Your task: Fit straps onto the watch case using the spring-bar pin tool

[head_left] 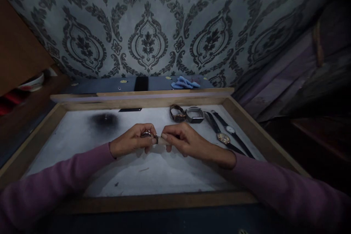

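Note:
My left hand (134, 140) is closed around a wristwatch (147, 134) with a round silvery case. A short pale strip (163, 141), which looks like part of the watch's strap, spans the gap between my two hands. My right hand (182, 139) pinches the other end of this strip between thumb and fingers. A thin shiny piece shows at the fingertips, too small to name. Both hands hover over the middle of a white-bottomed, wood-framed tray (131, 202). Fingers hide most of the watch.
Inside the tray lie a dark-banded watch (178, 117), a grey-banded watch (195, 120), two strap watches (224, 138) (230, 129) and a flat black strip (130, 110). Behind its rim are a blue cloth (185, 83) and a black flat object (141, 83), before a patterned wall.

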A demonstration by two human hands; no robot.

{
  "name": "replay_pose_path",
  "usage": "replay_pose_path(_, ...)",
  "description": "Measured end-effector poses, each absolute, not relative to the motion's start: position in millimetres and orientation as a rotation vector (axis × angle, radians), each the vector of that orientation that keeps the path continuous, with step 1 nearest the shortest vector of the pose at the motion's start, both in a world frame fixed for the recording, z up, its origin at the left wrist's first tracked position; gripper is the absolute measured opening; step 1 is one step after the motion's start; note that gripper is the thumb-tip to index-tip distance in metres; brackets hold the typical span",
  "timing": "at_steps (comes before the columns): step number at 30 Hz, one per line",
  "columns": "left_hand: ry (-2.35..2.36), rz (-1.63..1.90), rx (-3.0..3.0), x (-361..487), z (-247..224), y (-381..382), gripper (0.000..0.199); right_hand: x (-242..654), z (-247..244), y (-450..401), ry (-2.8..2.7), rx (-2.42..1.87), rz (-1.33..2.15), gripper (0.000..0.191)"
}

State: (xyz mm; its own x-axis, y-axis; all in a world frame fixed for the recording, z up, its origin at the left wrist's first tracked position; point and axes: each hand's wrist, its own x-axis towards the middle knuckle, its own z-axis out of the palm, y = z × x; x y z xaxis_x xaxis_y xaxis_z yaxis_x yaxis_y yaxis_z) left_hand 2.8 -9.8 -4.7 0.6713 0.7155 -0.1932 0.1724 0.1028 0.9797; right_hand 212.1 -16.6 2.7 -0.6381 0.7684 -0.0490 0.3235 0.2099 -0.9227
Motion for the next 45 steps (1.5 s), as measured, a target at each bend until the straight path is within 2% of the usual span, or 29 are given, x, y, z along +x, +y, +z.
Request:
replay_pose_path(10, 0.786, 0.448, 1.439, 3.4, -4.9, -9.5, 0.021, 211.1, -1.6, -14.9, -2.106, -0.977, 1.316, 0.033)
replay_pose_path(19, 0.776, 0.441, 1.439, 3.4, -4.2, -10.1, 0.022, 212.9, 0.7, -12.9, -2.153, -0.974, 1.359, 0.036)
replay_pose_path(37, 0.764, 0.461, 1.463, 2.9, -5.3, -8.7, 0.02, 213.0, 0.7, -13.3, -2.254, -0.939, 1.169, 0.034)
replay_pose_path(45, 0.769, 0.479, 1.442, 3.4, -6.2, -7.7, 0.025, 209.8, 1.4, -17.7, -2.181, -1.007, 1.204, 0.031)
